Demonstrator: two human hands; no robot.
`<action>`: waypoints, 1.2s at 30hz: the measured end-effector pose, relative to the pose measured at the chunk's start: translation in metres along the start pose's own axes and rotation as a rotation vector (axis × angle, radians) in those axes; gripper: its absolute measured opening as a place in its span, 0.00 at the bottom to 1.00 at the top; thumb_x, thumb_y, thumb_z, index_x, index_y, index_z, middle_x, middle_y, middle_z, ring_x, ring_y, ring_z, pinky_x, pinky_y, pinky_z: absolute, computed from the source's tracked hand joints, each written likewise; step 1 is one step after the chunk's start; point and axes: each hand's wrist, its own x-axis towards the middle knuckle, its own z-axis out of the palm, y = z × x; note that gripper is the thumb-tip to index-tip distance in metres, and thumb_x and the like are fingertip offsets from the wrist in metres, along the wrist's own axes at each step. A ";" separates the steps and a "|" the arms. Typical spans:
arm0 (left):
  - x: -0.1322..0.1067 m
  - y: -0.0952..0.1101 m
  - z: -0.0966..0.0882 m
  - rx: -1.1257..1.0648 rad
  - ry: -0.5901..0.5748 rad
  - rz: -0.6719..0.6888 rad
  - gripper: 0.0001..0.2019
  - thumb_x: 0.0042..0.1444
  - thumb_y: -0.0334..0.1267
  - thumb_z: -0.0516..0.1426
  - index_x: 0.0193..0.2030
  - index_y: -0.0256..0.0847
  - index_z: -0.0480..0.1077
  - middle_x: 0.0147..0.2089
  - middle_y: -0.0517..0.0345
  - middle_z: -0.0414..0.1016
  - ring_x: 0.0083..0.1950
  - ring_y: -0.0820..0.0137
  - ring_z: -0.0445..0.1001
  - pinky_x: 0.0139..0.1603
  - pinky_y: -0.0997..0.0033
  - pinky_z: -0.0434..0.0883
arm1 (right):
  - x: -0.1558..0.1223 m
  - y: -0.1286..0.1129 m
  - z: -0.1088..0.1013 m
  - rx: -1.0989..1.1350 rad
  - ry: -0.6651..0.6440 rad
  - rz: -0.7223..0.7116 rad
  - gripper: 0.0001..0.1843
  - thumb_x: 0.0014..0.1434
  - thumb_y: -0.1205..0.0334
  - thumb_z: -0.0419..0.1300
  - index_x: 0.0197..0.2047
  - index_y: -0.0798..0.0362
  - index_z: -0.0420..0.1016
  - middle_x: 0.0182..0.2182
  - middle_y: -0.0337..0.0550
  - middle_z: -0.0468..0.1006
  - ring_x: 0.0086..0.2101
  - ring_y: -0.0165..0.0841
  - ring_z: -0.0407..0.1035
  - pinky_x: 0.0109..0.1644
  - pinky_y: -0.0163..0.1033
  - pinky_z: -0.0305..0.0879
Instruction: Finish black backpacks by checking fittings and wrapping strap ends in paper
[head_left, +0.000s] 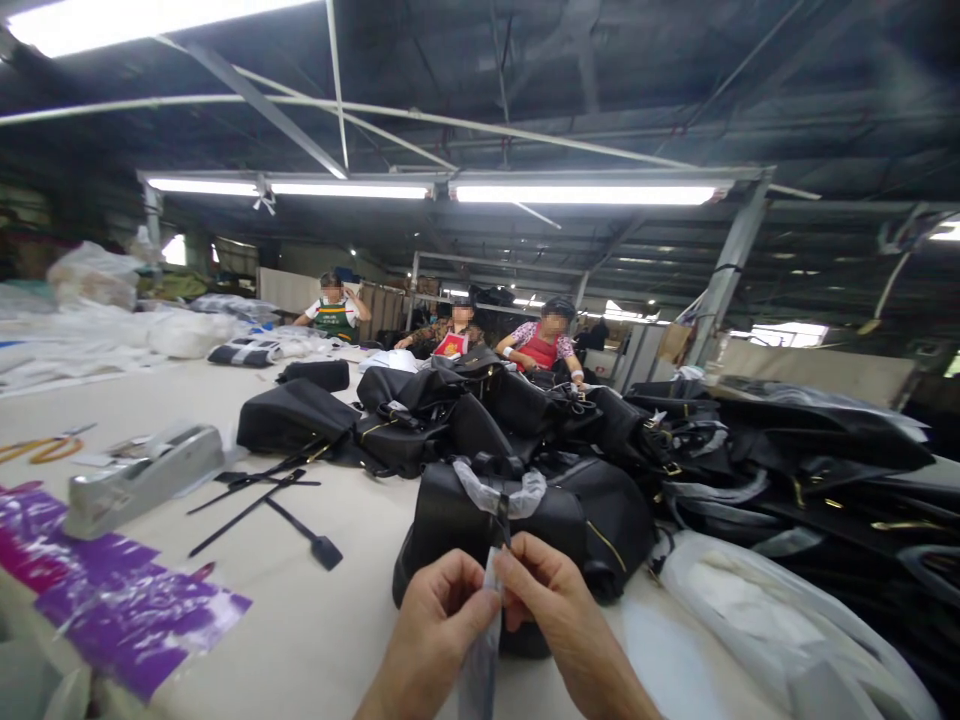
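Note:
Both my hands are in front of a black leather-look bag [450, 510] that stands on the table. Translucent film is wrapped around its curved top handle [487, 492]. Closed in a pinch, my left hand [442, 625] grips a strip of translucent plastic film [478, 672] that hangs down towards me. My right hand [551, 600] pinches the upper end of the same strip, close to a dark strap [502, 515] on the bag's front. Whether the strip covers a strap cannot be made out.
A pile of black bags [480, 425] stretches behind and to the right. On the left are a tape dispenser [146, 475], yellow-handled scissors [49, 447], loose black straps [289, 505] and purple sheeting [135, 610]. Plastic-wrapped white material [772, 600] lies right. Several people sit across the table.

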 end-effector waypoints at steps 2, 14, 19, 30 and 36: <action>0.003 -0.005 -0.001 -0.063 -0.031 -0.032 0.22 0.46 0.56 0.65 0.26 0.39 0.65 0.23 0.63 0.67 0.24 0.75 0.61 0.27 0.74 0.57 | -0.003 0.006 -0.003 0.113 0.004 0.063 0.31 0.47 0.31 0.64 0.25 0.54 0.67 0.17 0.32 0.63 0.19 0.24 0.55 0.24 0.31 0.55; -0.002 -0.004 0.009 0.032 0.104 0.074 0.23 0.50 0.59 0.62 0.29 0.40 0.66 0.24 0.66 0.59 0.25 0.76 0.58 0.26 0.77 0.58 | -0.006 0.016 0.000 -0.127 0.150 -0.115 0.28 0.47 0.36 0.66 0.23 0.54 0.71 0.17 0.34 0.63 0.20 0.27 0.56 0.24 0.33 0.54; -0.006 -0.004 0.014 0.141 0.199 0.172 0.21 0.54 0.57 0.60 0.29 0.39 0.69 0.24 0.64 0.63 0.26 0.75 0.61 0.28 0.76 0.59 | -0.012 0.022 0.007 -0.190 0.207 -0.263 0.23 0.54 0.42 0.65 0.25 0.55 0.75 0.23 0.38 0.70 0.27 0.30 0.63 0.31 0.33 0.60; -0.003 0.000 0.008 -0.398 -0.044 -0.102 0.22 0.43 0.50 0.70 0.32 0.40 0.64 0.21 0.63 0.71 0.20 0.76 0.67 0.22 0.79 0.59 | -0.010 0.038 0.011 0.342 0.143 0.004 0.28 0.40 0.40 0.74 0.32 0.57 0.81 0.16 0.35 0.68 0.16 0.23 0.59 0.20 0.29 0.56; -0.003 -0.003 0.009 -0.266 -0.030 0.015 0.22 0.47 0.54 0.67 0.31 0.42 0.61 0.22 0.63 0.71 0.25 0.73 0.70 0.29 0.75 0.66 | -0.008 0.037 0.015 0.283 0.136 -0.015 0.27 0.41 0.39 0.73 0.29 0.57 0.82 0.16 0.34 0.65 0.18 0.22 0.56 0.22 0.30 0.51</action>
